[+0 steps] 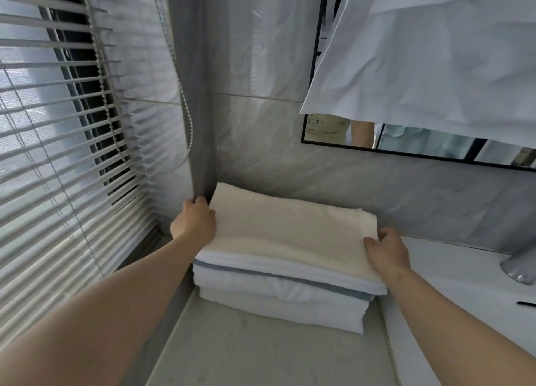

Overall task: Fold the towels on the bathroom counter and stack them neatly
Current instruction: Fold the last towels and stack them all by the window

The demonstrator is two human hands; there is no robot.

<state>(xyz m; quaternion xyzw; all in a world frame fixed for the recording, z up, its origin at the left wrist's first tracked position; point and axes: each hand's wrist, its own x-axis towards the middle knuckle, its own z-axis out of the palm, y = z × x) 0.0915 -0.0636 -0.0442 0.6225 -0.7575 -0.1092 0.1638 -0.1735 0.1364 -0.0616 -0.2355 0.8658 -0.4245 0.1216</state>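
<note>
While the towel stack (278, 301) sat in the desk's (246, 351) far left corner, left hand (193, 221) and right hand (385, 249) each gripped an end of the cream top towel (290, 229), fingers curled.

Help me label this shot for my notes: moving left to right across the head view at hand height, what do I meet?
window blinds → left hand → cream top towel → right hand → metal fixture
</note>
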